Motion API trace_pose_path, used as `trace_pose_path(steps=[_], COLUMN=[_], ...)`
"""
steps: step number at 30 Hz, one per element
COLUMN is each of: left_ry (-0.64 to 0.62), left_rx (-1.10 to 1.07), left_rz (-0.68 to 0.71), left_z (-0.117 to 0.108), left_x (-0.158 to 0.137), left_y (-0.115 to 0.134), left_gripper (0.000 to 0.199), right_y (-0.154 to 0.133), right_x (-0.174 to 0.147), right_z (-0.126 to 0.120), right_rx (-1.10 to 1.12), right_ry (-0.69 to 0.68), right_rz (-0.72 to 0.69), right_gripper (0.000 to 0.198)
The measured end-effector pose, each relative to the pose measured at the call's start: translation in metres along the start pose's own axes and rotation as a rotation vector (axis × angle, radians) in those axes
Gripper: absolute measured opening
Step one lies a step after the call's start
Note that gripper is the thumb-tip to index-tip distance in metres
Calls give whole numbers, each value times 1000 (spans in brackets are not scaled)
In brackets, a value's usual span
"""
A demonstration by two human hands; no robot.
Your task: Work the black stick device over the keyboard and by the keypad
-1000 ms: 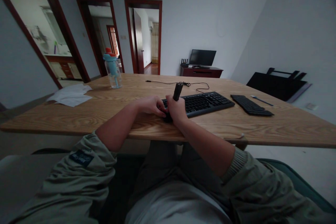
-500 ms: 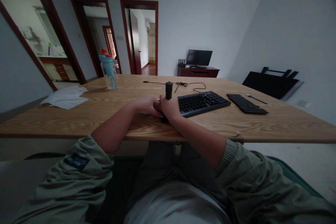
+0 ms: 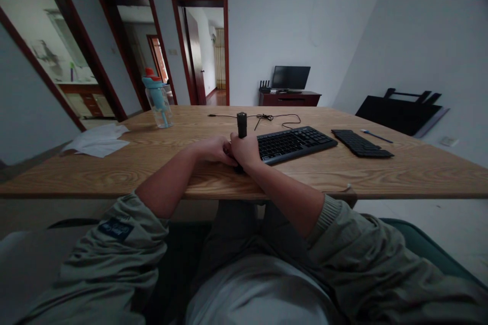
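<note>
A black keyboard (image 3: 297,144) lies at a slant on the wooden table, its left end hidden behind my hands. My right hand (image 3: 246,150) is wrapped round an upright black cylindrical tool (image 3: 242,125), whose top sticks out above the fist. What kind of tool it is, I cannot tell. Beside it, at the keyboard's left end, my left hand (image 3: 217,151) has its fingers closed, touching or nearly touching the right hand. Whatever those fingers grip is hidden. Something dark shows below both hands near the table's front.
Right of the keyboard lies a flat black keyboard-like panel (image 3: 361,143), with a thin blue-tipped tool (image 3: 376,135) behind it. A tied cable (image 3: 265,117) runs behind the keyboard. White paper sheets (image 3: 97,139) and a clear bottle (image 3: 159,104) are at the left of the wooden table (image 3: 152,175).
The whole view has shifted slightly. Both hands keep their places at the keyboard's left end, and the black tool stays upright in my right hand.
</note>
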State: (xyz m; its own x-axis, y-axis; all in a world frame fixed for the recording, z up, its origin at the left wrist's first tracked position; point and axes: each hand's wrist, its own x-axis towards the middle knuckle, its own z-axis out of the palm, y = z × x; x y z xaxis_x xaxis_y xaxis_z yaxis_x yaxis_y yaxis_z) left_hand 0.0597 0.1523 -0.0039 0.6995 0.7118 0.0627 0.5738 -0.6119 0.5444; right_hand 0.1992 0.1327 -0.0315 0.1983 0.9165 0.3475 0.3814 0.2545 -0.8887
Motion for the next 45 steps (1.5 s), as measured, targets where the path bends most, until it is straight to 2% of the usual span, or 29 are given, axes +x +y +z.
trace_pose_path(steps=[3, 11, 15, 17, 20, 23, 30, 40, 43, 45], left_ry=[-68, 39, -103, -119, -76, -43, 0, 5, 20, 33], left_rx=[14, 39, -3, -29, -48, -39, 3, 17, 23, 38], left_rz=[8, -19, -15, -13, -60, -115, -179, -221, -224, -228], left_z=[-1, 0, -4, -7, -10, -13, -16, -17, -18, -18], left_x=[1, 3, 1, 1, 1, 0, -1, -2, -3, -4], left_y=[-1, 1, -2, -5, -8, -9, -14, -20, -18, -17], left_gripper=[20, 34, 29, 33, 37, 39, 45, 51, 50, 49], right_y=[0, -6, -2, 2, 7, 9, 2, 32, 39, 44], right_x=[-3, 6, 19, 25, 31, 32, 33, 75, 85, 93], right_z=[1, 1, -7, -14, -26, -37, -63, -102, -129, -159], right_rx=[-21, -110, 15, 142, 344, 491, 741, 732, 728, 700], right_ry=[14, -66, -18, 24, 46, 32, -14, 156, 191, 234], right_rz=[-50, -48, 12, 109, 263, 315, 307, 238, 209, 172], right_gripper=[29, 27, 23, 19, 17, 18, 21, 24, 24, 24])
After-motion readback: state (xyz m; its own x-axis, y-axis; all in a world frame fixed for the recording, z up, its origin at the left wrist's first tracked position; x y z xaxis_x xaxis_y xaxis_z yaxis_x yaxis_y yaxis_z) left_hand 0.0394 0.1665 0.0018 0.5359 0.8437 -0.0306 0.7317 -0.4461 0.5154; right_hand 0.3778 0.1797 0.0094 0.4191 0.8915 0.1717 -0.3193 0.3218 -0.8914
